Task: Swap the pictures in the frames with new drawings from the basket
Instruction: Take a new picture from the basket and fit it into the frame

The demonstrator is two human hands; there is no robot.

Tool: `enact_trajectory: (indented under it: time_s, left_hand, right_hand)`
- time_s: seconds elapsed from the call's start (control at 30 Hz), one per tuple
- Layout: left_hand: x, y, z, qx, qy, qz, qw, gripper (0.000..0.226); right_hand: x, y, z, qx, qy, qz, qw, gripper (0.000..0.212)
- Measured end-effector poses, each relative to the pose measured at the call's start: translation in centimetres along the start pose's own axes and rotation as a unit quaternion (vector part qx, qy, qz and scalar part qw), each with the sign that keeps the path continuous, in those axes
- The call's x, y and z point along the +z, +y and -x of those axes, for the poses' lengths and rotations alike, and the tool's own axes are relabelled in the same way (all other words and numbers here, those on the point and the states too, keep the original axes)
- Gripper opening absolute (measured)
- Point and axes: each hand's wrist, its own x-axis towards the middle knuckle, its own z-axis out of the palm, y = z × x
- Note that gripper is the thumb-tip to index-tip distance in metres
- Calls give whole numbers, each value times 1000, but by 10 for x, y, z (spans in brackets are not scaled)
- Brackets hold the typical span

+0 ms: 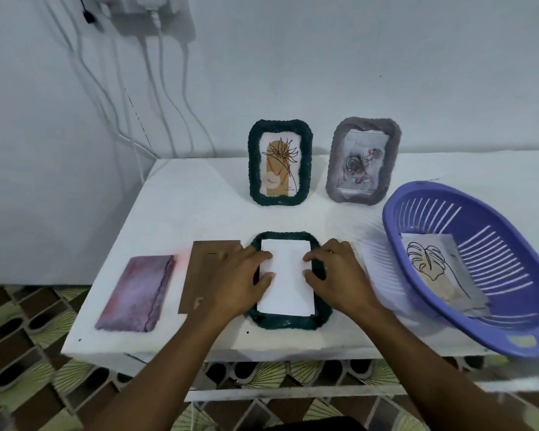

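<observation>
A dark green rope frame lies face down at the table's front middle, with a white sheet lying in its opening. My left hand rests on the frame's left side, fingertips on the sheet's left edge. My right hand rests on the right side, fingers pressing the sheet's right edge. A brown backing board lies just left, partly under my left hand. A purple-pink picture lies further left. The purple basket at right holds a leaf drawing.
Two frames stand upright at the back: a green one with a plant drawing and a grey one with a rose picture. The white table ends close to me; patterned floor lies below. White cables hang on the wall at left.
</observation>
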Motion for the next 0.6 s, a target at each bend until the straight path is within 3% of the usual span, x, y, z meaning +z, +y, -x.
enact_trajectory:
  time_s: [0.2, 0.6]
  left_hand:
    - [17, -27, -4, 5, -26, -55, 998, 64]
    - [31, -35, -6, -2, -42, -68, 997, 84]
  right_hand:
    - [1, 14, 2, -3, 24, 22, 999, 48]
    - [8, 18, 5, -4, 32, 15, 999, 50]
